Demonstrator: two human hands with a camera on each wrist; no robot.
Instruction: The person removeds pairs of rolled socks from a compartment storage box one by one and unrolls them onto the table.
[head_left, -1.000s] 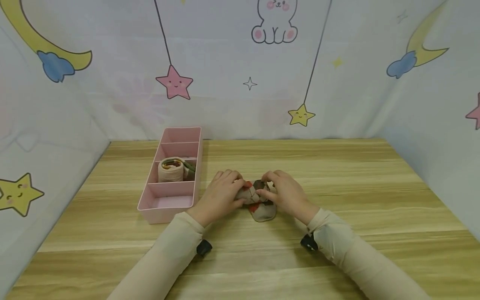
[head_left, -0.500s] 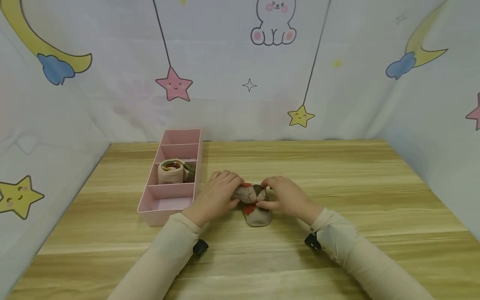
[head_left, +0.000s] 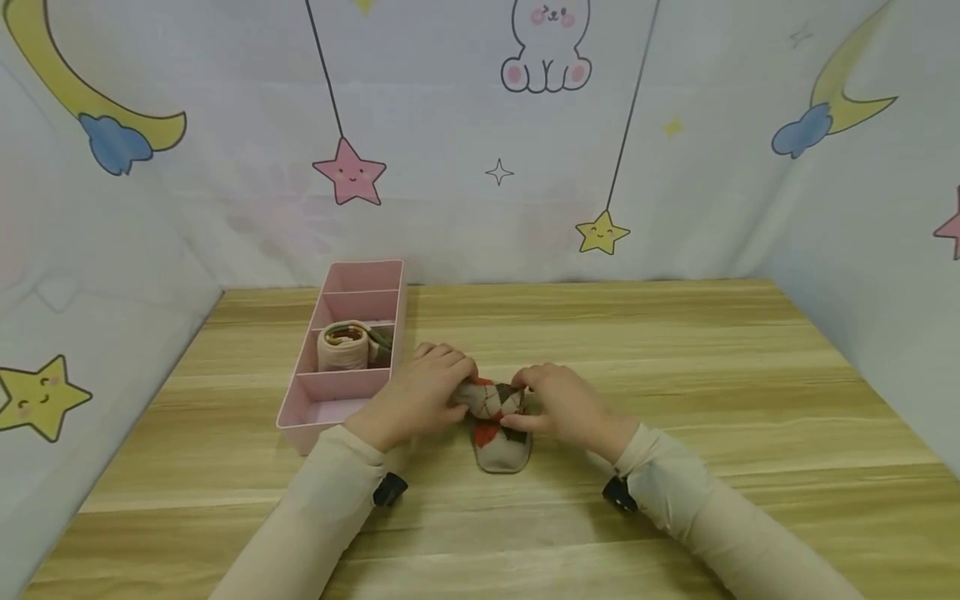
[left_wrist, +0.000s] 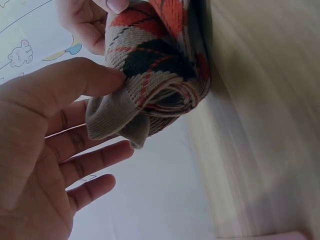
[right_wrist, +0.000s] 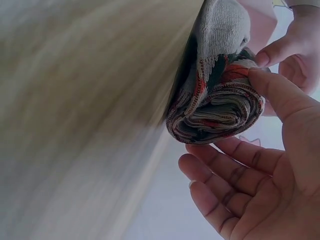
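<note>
Between my two hands lies a pair of argyle socks in beige, red and dark green, partly rolled up. Its flat toe end points toward me on the table. My left hand pinches the roll's left end, thumb on the near side; in the left wrist view a loose beige cuff sticks out there. At the other end my right hand holds the roll between thumb and fingers. The right wrist view shows the coiled layers end-on.
A pink divided box stands to the left, close to my left hand. One compartment holds a rolled beige and green sock bundle. The wooden table meets a printed curtain at the back.
The sock roll and both hands have shifted toward me and a little left. More of the flat toe end shows in front of the roll now.
</note>
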